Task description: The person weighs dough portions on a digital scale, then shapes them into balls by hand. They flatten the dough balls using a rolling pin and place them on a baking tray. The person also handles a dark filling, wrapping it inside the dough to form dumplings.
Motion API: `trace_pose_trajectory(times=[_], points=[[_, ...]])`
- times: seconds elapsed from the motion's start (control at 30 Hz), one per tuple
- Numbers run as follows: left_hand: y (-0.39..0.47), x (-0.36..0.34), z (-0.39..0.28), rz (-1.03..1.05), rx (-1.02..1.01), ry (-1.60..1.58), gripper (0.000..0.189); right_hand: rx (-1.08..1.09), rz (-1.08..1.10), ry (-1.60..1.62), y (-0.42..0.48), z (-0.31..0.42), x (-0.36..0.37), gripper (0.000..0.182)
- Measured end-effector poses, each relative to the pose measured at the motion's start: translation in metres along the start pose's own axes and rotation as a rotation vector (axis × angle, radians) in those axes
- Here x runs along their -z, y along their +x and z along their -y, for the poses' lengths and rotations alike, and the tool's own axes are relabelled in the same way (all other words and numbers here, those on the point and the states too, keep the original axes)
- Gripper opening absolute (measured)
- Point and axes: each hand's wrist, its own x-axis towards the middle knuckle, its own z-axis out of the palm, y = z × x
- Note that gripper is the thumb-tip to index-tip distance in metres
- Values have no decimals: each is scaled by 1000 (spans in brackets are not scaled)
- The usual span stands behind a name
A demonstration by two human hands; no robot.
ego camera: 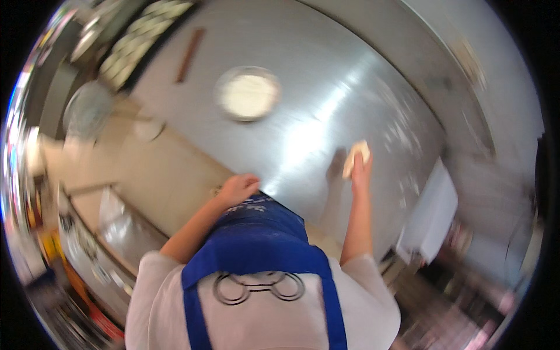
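My right hand (362, 172) is closed around a pale, cream-coloured piece, apparently dough (357, 158), over the right part of the metal worktop (262, 144). Near the worktop's front edge, just above the blue apron (258, 214), is my left hand (240, 188), its fingers curled; whether it holds anything does not show. A round bowl with white contents, perhaps flour (249, 95), stands on the worktop ahead of both hands. Farther left lies a brown stick, perhaps a rolling pin (190, 54). The picture is blurred.
At the upper left is a dark tray (151, 54) with rows of pale pieces. Another person (87, 113) in a light head covering stands at the left. A white sheet or panel (431, 212) is at the right edge of the worktop, and a raised wall (420, 57) runs behind it.
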Motion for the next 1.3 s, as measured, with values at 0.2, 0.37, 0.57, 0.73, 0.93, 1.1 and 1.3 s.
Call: trace_pose_trajectory(times=[0.2, 0.37, 0.57, 0.73, 0.93, 1.1, 1.3], points=[[-32, 79, 31, 25, 245, -1155, 65, -176, 580, 273, -165, 64, -251, 43], [-128, 176, 113, -55, -63, -1830, 66, -128, 1031, 197, -278, 71, -416, 40], [-240, 202, 202, -352, -390, -2042, 50, 496, 1425, -384, -368, 64, -521, 40], [-291, 212, 256, -957, -313, -2107, 35, 903, 1890, -343, -440, 56, -596, 46], [-335, 261, 313, -1454, -228, -1790, 45, -61, 1995, -228, -506, 41, -698, 60], [-359, 322, 341, -1526, -220, -1871, 75, -984, 2089, -407, -545, 47, -816, 54], [-511, 275, 443, -1991, 1065, -378, 70, -1358, 2001, -757, -601, 72, -912, 51]])
